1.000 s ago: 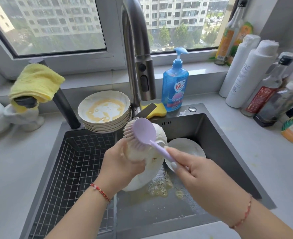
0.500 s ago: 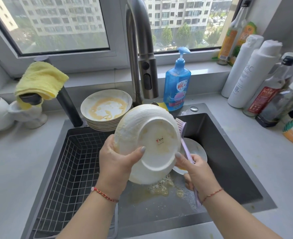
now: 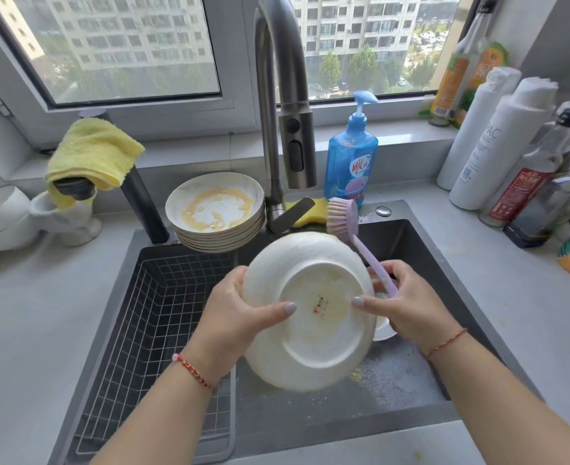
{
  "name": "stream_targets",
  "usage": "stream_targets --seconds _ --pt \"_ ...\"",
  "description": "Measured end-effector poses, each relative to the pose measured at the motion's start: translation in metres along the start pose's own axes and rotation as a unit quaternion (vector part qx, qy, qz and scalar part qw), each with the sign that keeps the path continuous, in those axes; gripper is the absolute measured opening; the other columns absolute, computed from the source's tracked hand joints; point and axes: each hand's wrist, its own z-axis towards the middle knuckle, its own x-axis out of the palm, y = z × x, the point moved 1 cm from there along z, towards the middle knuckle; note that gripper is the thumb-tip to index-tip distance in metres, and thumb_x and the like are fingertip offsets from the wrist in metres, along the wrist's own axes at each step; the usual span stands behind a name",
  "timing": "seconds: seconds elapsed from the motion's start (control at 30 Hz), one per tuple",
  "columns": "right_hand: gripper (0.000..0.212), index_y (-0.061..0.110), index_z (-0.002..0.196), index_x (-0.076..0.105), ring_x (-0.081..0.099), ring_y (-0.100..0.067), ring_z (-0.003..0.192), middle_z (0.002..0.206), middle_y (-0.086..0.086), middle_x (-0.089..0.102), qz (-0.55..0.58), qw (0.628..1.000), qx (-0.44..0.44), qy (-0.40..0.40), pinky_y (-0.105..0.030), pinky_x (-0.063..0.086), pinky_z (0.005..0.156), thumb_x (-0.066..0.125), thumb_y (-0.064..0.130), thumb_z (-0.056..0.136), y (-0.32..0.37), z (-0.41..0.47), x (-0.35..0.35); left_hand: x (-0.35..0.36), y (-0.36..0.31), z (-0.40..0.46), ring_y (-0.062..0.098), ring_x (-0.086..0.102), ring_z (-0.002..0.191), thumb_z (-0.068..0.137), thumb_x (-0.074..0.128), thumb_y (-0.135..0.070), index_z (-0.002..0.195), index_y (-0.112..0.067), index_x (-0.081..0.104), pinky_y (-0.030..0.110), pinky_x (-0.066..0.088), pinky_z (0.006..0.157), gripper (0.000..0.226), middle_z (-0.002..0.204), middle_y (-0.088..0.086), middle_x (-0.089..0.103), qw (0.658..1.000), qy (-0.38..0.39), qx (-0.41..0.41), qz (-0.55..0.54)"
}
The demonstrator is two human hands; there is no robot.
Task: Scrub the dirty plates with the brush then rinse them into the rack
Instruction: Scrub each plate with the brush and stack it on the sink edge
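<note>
Over the sink [image 3: 421,250], the left hand [image 3: 230,317] grips the plate [image 3: 310,310] underside-up; the right hand [image 3: 408,307] holds the brush [image 3: 342,218], bristles beyond the plate's far rim.

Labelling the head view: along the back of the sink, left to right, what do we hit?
yellow cloth → stack of dirty plates → faucet → blue soap bottle → white bottles → dark sauce bottles
</note>
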Motion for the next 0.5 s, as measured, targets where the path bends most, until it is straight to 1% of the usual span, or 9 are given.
stream_targets --seconds 0.03,0.1,0.17,0.23,0.33,0.37,0.43,0.5 --pt "0.063 0.024 0.107 0.053 0.064 -0.011 0.091 0.101 0.002 0.064 -0.042 0.999 -0.013 0.009 -0.021 0.05 0.068 0.089 0.03 0.056 0.002 0.002 -0.002 0.0 -0.001 0.0 0.027 0.073 0.09 0.04 0.093 -0.038 0.103 -0.016 0.065 0.051 0.061 0.076 0.072 0.098 0.008 0.073 0.999 0.014 -0.003 0.03" --pt "0.061 0.027 0.108 0.053 0.061 -0.011 0.093 0.101 0.006 0.061 -0.105 0.994 -0.037 0.02 -0.022 0.05 0.071 0.089 0.03 0.059 0.006 0.005 -0.003 0.0 -0.003 0.0 0.023 0.073 0.088 0.04 0.093 -0.04 0.1 -0.02 0.067 0.05 0.061 0.076 0.068 0.097 0.006 0.073 0.997 0.035 -0.005 0.073" --pt "0.06 0.029 0.108 0.052 0.06 -0.013 0.092 0.1 0.009 0.06 -0.126 0.99 -0.052 0.018 -0.022 0.051 0.072 0.088 0.03 0.06 0.007 0.006 -0.003 0.001 -0.004 0.0 0.023 0.073 0.09 0.04 0.093 -0.038 0.1 -0.022 0.068 0.05 0.061 0.078 0.067 0.097 0.005 0.073 0.995 0.044 -0.003 0.087" --pt "0.058 0.028 0.107 0.053 0.059 -0.012 0.09 0.098 0.01 0.06 -0.139 0.988 -0.059 0.008 -0.022 0.05 0.072 0.088 0.03 0.061 0.009 0.006 -0.001 0.0 -0.004 0.001 0.024 0.073 0.09 0.041 0.092 -0.036 0.101 -0.019 0.068 0.05 0.061 0.079 0.067 0.097 0.005 0.073 0.995 0.037 0.001 0.088" --pt "0.049 0.026 0.107 0.056 0.059 -0.009 0.085 0.093 0.011 0.061 -0.155 0.985 -0.069 -0.034 -0.026 0.052 0.072 0.083 0.034 0.067 0.007 0.005 0.003 -0.001 -0.005 0.001 0.02 0.073 0.085 0.04 0.091 -0.035 0.097 -0.018 0.067 0.044 0.062 0.074 0.064 0.092 0.003 0.073 0.995 0.009 0.011 0.102" --pt "0.042 0.025 0.106 0.057 0.06 -0.008 0.082 0.091 0.012 0.062 -0.147 0.985 -0.071 -0.053 -0.026 0.052 0.071 0.08 0.035 0.072 0.007 0.004 0.004 -0.001 -0.004 0.001 0.018 0.073 0.084 0.042 0.092 -0.034 0.096 -0.019 0.067 0.041 0.062 0.072 0.062 0.091 0.002 0.073 0.994 -0.003 0.014 0.109" --pt "0.024 0.023 0.103 0.059 0.058 -0.007 0.073 0.084 0.009 0.064 -0.122 0.987 -0.059 -0.088 -0.02 0.047 0.058 0.069 0.033 0.084 0.007 0.0 0.005 -0.003 -0.003 0.001 0.015 0.072 0.081 0.049 0.096 -0.021 0.094 -0.019 0.066 0.037 0.062 0.07 0.054 0.087 0.0 0.073 0.992 -0.039 0.016 0.12" --pt "0.014 0.021 0.102 0.06 0.055 -0.013 0.063 0.081 0.003 0.067 -0.099 0.99 -0.03 -0.1 -0.019 0.042 0.046 0.057 0.031 0.092 0.004 -0.005 0.003 -0.006 -0.001 0.001 0.014 0.071 0.078 0.057 0.095 -0.009 0.092 -0.017 0.065 0.034 0.06 0.066 0.047 0.085 0.0 0.071 0.989 -0.079 0.017 0.122"
